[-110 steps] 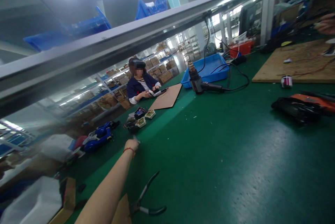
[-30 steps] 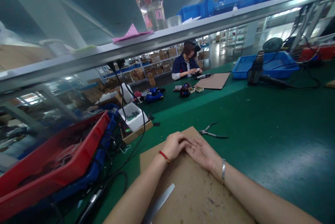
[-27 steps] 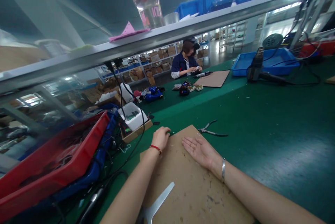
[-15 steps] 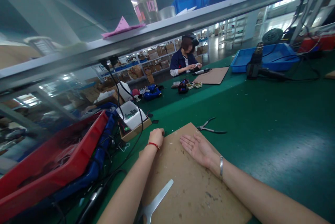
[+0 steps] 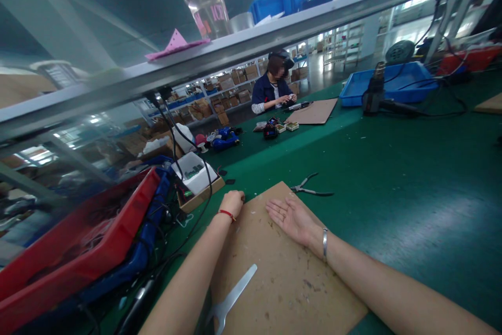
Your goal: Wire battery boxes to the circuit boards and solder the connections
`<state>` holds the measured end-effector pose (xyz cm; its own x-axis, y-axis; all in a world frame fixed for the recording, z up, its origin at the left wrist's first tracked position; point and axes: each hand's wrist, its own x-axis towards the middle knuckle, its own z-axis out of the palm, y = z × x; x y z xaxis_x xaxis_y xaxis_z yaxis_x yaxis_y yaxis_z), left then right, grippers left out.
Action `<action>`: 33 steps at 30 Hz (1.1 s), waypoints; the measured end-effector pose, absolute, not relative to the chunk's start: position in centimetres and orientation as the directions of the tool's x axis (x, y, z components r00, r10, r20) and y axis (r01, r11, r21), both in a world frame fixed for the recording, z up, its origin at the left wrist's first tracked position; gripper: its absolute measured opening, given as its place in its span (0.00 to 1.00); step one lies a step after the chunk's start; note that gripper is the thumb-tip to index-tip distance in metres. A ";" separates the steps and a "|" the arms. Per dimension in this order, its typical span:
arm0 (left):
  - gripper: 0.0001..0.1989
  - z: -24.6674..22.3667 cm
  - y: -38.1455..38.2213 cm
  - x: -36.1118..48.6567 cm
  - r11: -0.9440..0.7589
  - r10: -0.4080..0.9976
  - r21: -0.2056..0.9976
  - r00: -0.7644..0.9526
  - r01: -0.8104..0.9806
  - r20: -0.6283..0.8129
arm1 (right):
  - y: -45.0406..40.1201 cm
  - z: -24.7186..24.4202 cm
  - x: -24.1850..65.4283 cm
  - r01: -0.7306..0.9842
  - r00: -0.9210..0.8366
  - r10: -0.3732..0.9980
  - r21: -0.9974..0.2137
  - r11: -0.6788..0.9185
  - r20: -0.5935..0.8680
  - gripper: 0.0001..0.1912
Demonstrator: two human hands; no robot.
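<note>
My left hand [image 5: 232, 203], with a red cord at the wrist, rests at the far left edge of a brown board [image 5: 274, 277]. Its fingers are curled in; whatever they hold, if anything, is hidden. My right hand [image 5: 291, 220] lies palm up on the board, fingers stretched out, holding nothing. It wears a ring and a silver bracelet. Just beyond the board's far corner, pliers [image 5: 311, 187] lie with handles spread. A flat silvery tool [image 5: 237, 293] with a rounded end lies on the board near my left forearm, its lower part cut off by the frame.
At left are a red tray [image 5: 117, 241] over a blue one, cables, and a small box [image 5: 196, 173] of parts. A heat gun [image 5: 376, 92] stands by a blue tray [image 5: 411, 81]. Overhead runs a shelf [image 5: 251, 39]. Across the green table, a person [image 5: 274, 84] handles something small.
The whole view has shifted slightly, so most things sit a little further left. Both hands keep their pose and place on the board.
</note>
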<state>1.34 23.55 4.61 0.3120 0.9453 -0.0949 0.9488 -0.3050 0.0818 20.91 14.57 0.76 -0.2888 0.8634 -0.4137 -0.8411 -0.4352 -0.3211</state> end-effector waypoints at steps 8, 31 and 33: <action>0.11 6.9 17.9 6.3 -0.459 0.881 0.258 0.473 0.850 0.011 | 14.4 1.3 21.1 -0.863 -0.274 0.855 -0.279 -0.421 -0.440 0.22; 0.07 6.6 15.8 9.3 -0.522 0.841 0.256 0.541 0.813 -0.003 | 14.2 2.0 21.4 -0.896 -0.092 0.860 -0.334 -0.291 -0.501 0.15; 0.07 6.7 16.4 9.8 -0.538 0.830 0.286 0.557 0.793 0.017 | 14.2 2.1 21.3 -0.899 -0.088 0.854 -0.328 -0.290 -0.512 0.13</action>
